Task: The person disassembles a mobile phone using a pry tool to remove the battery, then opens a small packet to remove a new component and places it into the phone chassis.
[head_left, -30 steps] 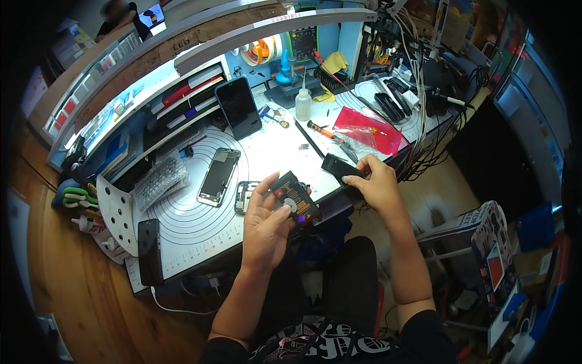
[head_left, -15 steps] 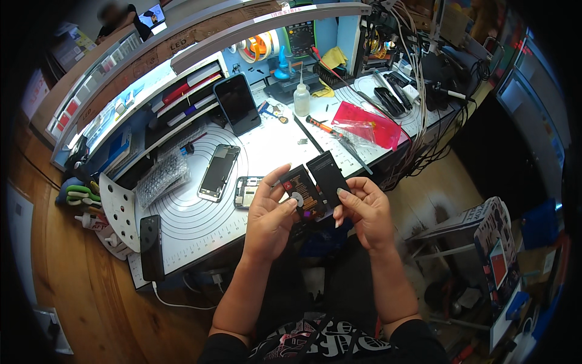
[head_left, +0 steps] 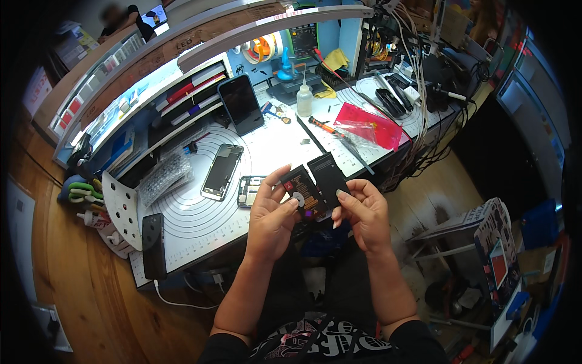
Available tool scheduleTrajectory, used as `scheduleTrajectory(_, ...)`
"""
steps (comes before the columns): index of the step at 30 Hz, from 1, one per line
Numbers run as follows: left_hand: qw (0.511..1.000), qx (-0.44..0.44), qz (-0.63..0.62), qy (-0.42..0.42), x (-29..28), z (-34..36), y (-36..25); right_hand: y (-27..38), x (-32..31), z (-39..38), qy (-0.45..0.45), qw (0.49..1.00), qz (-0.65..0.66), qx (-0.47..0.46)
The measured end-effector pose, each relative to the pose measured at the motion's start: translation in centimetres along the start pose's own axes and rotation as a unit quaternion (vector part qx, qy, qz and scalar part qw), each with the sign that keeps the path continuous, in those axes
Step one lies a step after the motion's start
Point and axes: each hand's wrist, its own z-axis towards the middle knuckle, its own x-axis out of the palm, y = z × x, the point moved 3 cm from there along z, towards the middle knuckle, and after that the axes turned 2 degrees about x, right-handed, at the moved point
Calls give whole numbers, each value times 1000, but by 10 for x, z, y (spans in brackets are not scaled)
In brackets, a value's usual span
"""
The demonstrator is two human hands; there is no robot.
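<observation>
My left hand (head_left: 271,215) pinches a black phone battery (head_left: 306,192) that carries a printed label with a red patch and a purple mark. Side by side with it, my right hand (head_left: 365,212) grips a second, plain black phone battery (head_left: 327,177). Both are held up in front of the bench's near edge. Just beyond my left hand lies an opened phone housing (head_left: 249,189), partly covered by the fingers. Farther left on the round-patterned mat (head_left: 182,233) rests a detached phone screen (head_left: 222,172).
A blue-framed phone (head_left: 240,104) leans on the shelf. Another dark phone (head_left: 154,246), cabled, sits at the left corner near bubble wrap (head_left: 165,177). Rightward are a dropper bottle (head_left: 304,100), an orange screwdriver (head_left: 324,126), tweezers (head_left: 356,154) and a pink sheet (head_left: 370,126). A person (head_left: 124,24) is at the back.
Both hands keep the two batteries in nearly the same position. The view has shifted slightly, so the bench appears a little to the right.
</observation>
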Motion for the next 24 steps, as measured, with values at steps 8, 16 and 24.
scheduleTrajectory(8,998,35,-4,-43,-3,-11,-6,2,-42,60,-106,965,-229,-71)
scheduleTrajectory(16,992,79,-24,-94,-10,-36,-3,11,-24,52,-190,829,-460,-255)
scheduleTrajectory(24,979,164,-28,-122,-15,-62,0,-25,61,-33,106,880,-383,-261)
